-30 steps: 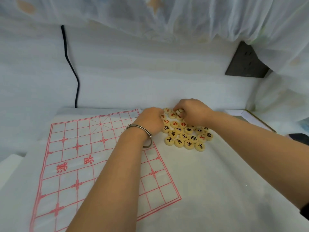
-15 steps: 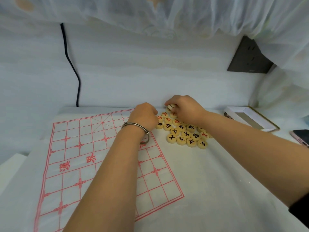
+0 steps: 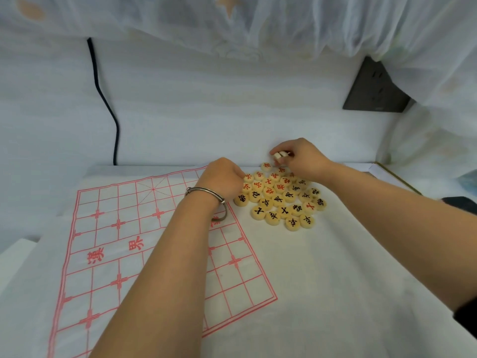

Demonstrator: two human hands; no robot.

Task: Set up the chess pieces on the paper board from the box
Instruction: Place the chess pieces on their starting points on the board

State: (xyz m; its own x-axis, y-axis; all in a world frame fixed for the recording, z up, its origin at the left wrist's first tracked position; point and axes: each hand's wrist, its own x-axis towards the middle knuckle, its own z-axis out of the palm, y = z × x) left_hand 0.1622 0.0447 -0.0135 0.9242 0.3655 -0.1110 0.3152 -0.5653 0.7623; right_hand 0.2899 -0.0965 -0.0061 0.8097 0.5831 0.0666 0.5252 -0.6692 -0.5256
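Wooden pieces [image 3: 281,197] sit heaped at 2 o'clock of the unfilled paper board [image 3: 124,228]; right hand [image 3: 302,158], down in the heap a second ago, now pinches two discs [image 3: 280,155] above its 12 o'clock edge; left hand [image 3: 222,177] curled at 9 o'clock, grip unreadable; placement likely next.

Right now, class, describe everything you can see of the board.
The board is a thin white paper sheet printed with a red grid, crosses, diagonals in a far-end box and red characters across its middle. It lies flat, skewed, on white cloth, with no piece on its visible squares. The left forearm crosses its right side; contact is unclear. The pieces lie just beside its far right edge.
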